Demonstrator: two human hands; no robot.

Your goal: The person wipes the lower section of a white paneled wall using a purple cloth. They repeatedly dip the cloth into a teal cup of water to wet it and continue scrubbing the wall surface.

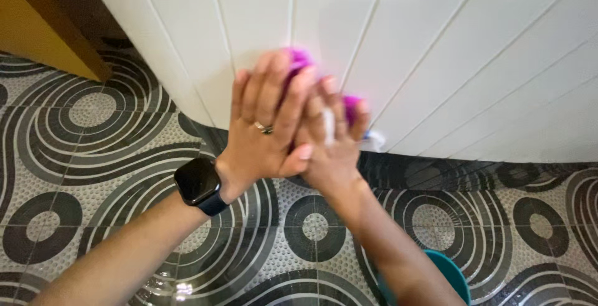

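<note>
Both hands (299, 131) on purple cloth (298, 60), against white panel's (436, 50) lower edge

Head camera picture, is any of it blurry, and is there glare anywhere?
Head view: the purple cloth and the fingertips pressed on it are motion-blurred; the left hand, its black watch and the patterned floor tiles look sharp; a small glare spot shines on wet floor at the bottom edge.

Single head view, worn high, tilted steeply down and forward. Close on both hands: left hand (268, 125), right hand (330, 150). Facing white panelled wall (436, 44) above patterned floor tiles (93, 131). Forearms entering from bottom edge. No second view.
</note>
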